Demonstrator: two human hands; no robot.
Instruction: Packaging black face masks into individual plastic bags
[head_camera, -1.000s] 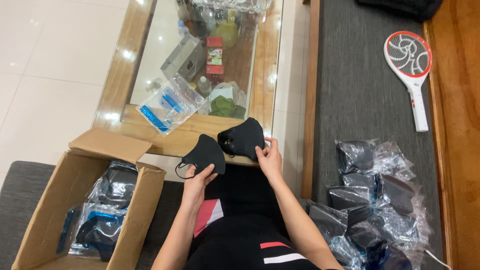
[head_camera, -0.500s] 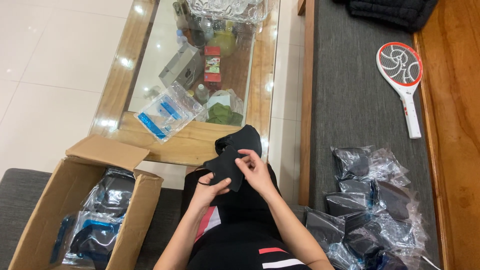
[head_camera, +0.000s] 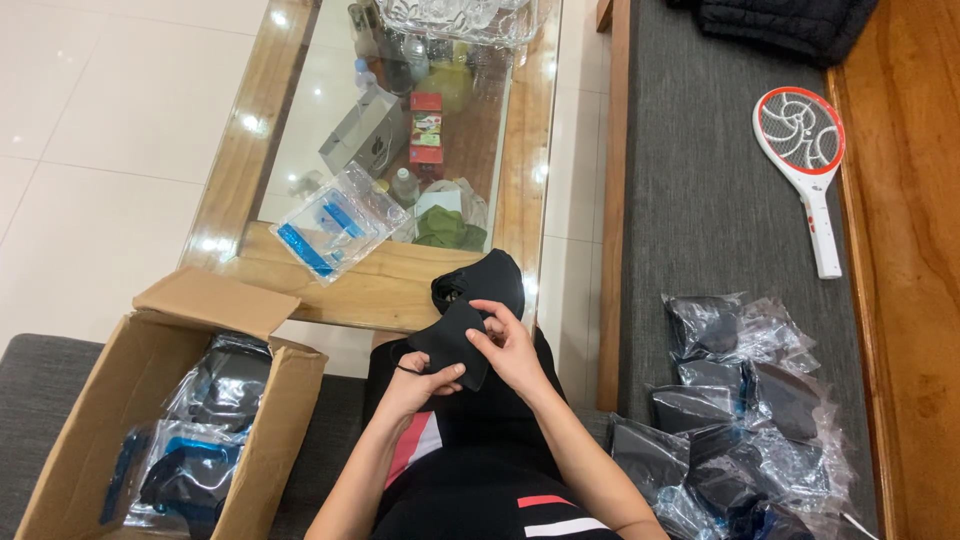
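Two black fabric face masks (head_camera: 478, 300) lie stacked one over the other above my lap. My left hand (head_camera: 418, 382) grips the lower edge of the near mask, thumb on top. My right hand (head_camera: 508, 345) pinches the same mask from the right side, fingers curled over its edge. The far mask pokes out behind the near one, toward the table edge.
A glass-topped wooden coffee table (head_camera: 380, 285) stands ahead with an empty clear bag (head_camera: 335, 222) on it. An open cardboard box (head_camera: 165, 420) of bagged masks sits at my left. A pile of bagged black masks (head_camera: 740, 410) and a racket-shaped bug swatter (head_camera: 805, 165) lie on the grey bench.
The two masks were held apart, one in each hand; now they are brought together and stacked, with both hands on the near one. The view has shifted slightly.
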